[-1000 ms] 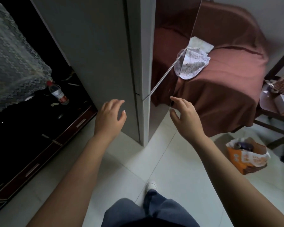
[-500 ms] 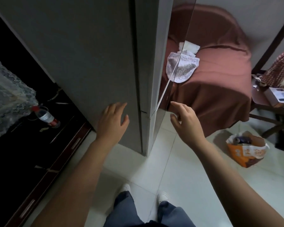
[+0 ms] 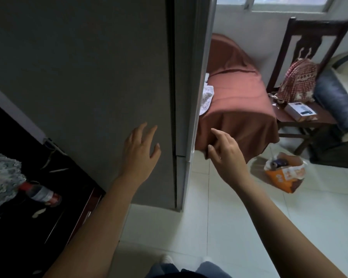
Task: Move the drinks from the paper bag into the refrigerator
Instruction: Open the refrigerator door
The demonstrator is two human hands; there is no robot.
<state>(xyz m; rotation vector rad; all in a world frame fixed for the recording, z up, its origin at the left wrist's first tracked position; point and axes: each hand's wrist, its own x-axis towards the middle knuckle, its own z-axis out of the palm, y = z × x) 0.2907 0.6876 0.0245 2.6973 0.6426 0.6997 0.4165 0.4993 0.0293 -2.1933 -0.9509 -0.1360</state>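
The tall grey refrigerator (image 3: 88,77) fills the left and middle of the view, and its door looks closed. My left hand (image 3: 140,152) hovers in front of its grey side, fingers spread, holding nothing. My right hand (image 3: 226,155) is raised just right of the refrigerator's front edge, fingers apart and empty. The orange and white paper bag (image 3: 284,175) stands open on the floor at the right. A dark can (image 3: 279,163) shows inside the bag.
A bed with a rust-brown cover (image 3: 237,105) lies behind the refrigerator. A dark wooden chair (image 3: 307,119) with a patterned bag and a white box stands right. A dark cabinet (image 3: 48,197) at the left holds a plastic bottle (image 3: 41,194). The floor has pale tiles.
The view has swung up and right, so the window and chair show. Both hands stayed raised and empty. The reflective front of the refrigerator door is no longer seen.
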